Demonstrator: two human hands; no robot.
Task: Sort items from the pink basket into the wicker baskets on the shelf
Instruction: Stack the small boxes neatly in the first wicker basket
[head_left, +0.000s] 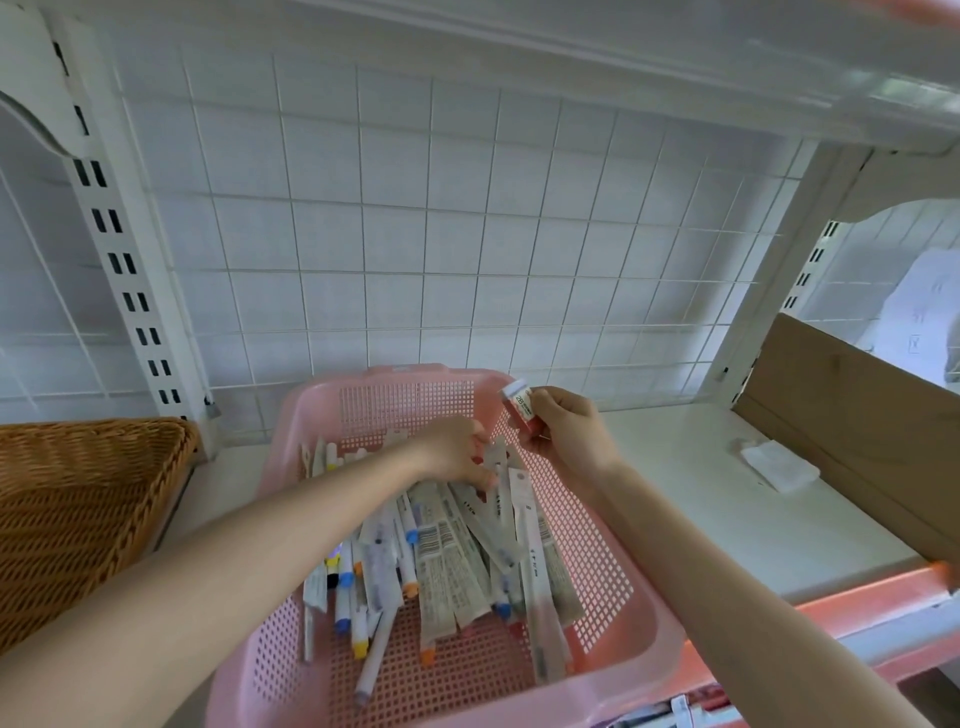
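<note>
White shelf (701, 493) holds the pink basket (613, 618), its packed pens (452, 551) lying near-to-far under the left hand (457, 452), fingers curled, grip unclear, while the right hand (561, 436) pinches a red 2B tube (519, 408), wicker basket (78, 509) well left.

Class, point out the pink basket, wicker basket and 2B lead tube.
pink basket (608, 582): head view, right mesh wall.
wicker basket (78, 519): head view, woven side.
2B lead tube (522, 405): head view, white label.

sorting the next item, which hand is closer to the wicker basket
Left. The left hand is over the pink basket, right of the wicker basket; the right hand, holding a small tube, is further right still.
</note>
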